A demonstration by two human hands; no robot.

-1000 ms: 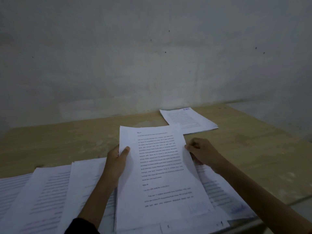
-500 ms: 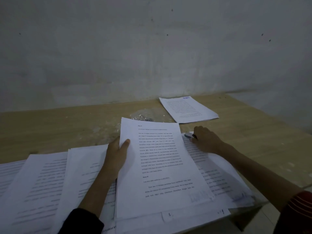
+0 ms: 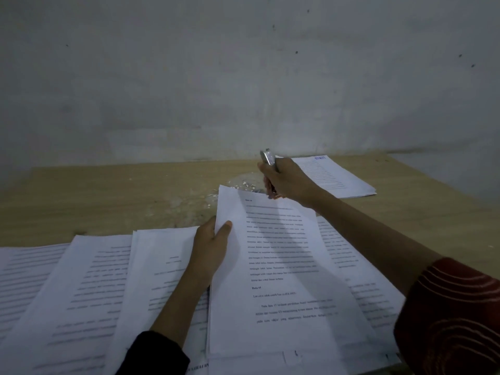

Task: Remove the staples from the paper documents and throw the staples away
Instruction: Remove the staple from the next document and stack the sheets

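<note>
A printed document (image 3: 281,266) lies slanted on a stack of papers in the middle. My left hand (image 3: 213,244) grips its left edge, thumb on top of the page. My right hand (image 3: 286,180) is raised over the document's top right corner and holds a small silvery tool (image 3: 267,158) whose tip sticks up above the fist. A small heap of loose staples (image 3: 243,184) lies on the wooden table (image 3: 121,201) just beyond the document's top edge.
Several more printed stacks (image 3: 89,293) are spread along the near edge to the left and more papers (image 3: 349,266) to the right. A separate document (image 3: 335,174) lies at the far right of the table. A grey wall (image 3: 243,77) stands right behind the table.
My right hand left the document's right edge, picked the silvery tool up from the papers and lifted it above the top corner. The left hand kept its hold; the view tilted down.
</note>
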